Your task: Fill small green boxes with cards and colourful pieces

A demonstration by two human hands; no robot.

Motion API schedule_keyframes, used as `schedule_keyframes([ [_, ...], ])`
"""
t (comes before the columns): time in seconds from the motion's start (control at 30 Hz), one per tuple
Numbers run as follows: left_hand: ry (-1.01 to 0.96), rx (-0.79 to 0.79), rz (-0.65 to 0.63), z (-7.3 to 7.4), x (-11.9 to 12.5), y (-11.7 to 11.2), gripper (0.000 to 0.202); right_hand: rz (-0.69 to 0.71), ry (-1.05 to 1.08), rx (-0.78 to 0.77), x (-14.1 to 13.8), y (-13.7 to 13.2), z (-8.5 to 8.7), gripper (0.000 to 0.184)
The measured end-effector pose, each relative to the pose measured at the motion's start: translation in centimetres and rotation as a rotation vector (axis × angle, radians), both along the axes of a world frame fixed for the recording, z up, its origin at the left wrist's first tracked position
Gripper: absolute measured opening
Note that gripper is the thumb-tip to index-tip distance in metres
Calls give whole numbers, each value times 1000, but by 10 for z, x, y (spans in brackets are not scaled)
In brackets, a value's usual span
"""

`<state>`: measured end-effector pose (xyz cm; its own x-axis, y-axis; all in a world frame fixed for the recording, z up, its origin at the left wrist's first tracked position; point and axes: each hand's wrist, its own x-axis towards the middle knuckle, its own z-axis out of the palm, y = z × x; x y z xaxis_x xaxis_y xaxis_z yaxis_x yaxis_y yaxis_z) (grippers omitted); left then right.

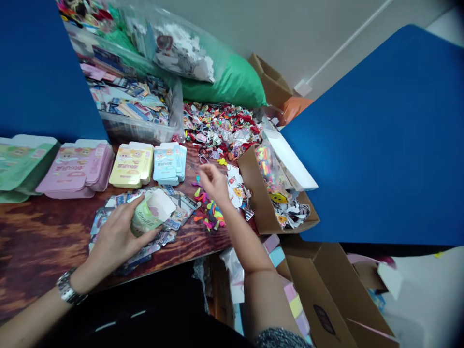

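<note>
In my left hand (pixel 118 229) is a small green printed carton (pixel 147 217), its white flap standing up on the right. My thumb and fingers wrap round its sides, above a spread of printed cards (pixel 136 256). Past the carton, my right hand (pixel 214 182) hovers with fingers bent together at the edge of the trinket heap; whether they pinch anything is hidden. Just beyond its fingertips lies a thin purple ring (pixel 203 158), with a yellow trinket (pixel 222 161) beside it. Under the right wrist are bright small plastic pieces (pixel 212 212), and to its right white die-cut stickers (pixel 236 188).
Flattened cartons stand in stacks along the left: green (pixel 21 166), purple (pixel 76 169), yellow (pixel 131 164) and blue (pixel 168 163). A clear bin (pixel 145 126) of cards and a mound of trinkets (pixel 221 125) lie behind. Cardboard boxes (pixel 253 193) and a blue partition (pixel 391 145) are at right.
</note>
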<state>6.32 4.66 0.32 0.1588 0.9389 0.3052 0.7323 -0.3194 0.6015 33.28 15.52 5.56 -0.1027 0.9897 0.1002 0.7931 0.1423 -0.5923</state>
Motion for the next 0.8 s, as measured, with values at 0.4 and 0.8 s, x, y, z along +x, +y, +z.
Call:
schedule_keyframes([
  [0.4,-28,-23,-35,-8,-2,2,77,-221,-360,-214,30,112,-53,19],
  [0.8,-27,38,-66,-7,2,5,78,-250,-334,-178,18,142,-36,25],
])
